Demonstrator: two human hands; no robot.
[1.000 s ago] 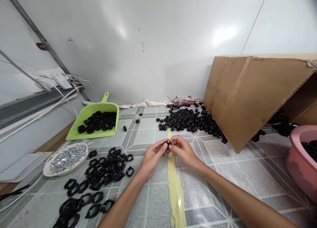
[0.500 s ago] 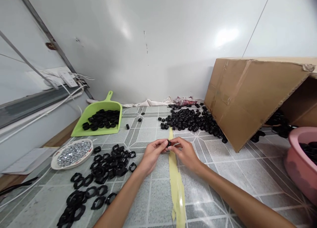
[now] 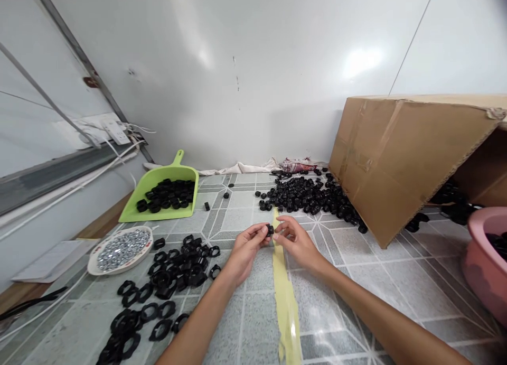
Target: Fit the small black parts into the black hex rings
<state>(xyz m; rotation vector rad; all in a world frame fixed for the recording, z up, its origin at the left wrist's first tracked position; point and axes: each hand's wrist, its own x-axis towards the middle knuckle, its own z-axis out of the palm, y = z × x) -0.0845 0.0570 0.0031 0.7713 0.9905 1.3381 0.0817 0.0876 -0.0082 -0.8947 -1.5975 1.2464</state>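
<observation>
Evidently, the Left Hand Has the Grip

From where I stand, the left hand (image 3: 242, 253) pinches one small black part (image 3: 270, 231) between thumb and fingertips, closed snugly on it, above the strip of yellow tape (image 3: 285, 304) on the table (image 3: 257, 323). Opposite, the right hand (image 3: 300, 247) has its thumb and forefinger slightly parted, tips right beside the part; whether they touch it, I can't tell. Near the left forearm lie loose black rings (image 3: 161, 329). Beyond the hands, a heap of small black pieces (image 3: 303, 194) spreads beside the cardboard box (image 3: 388, 161).
</observation>
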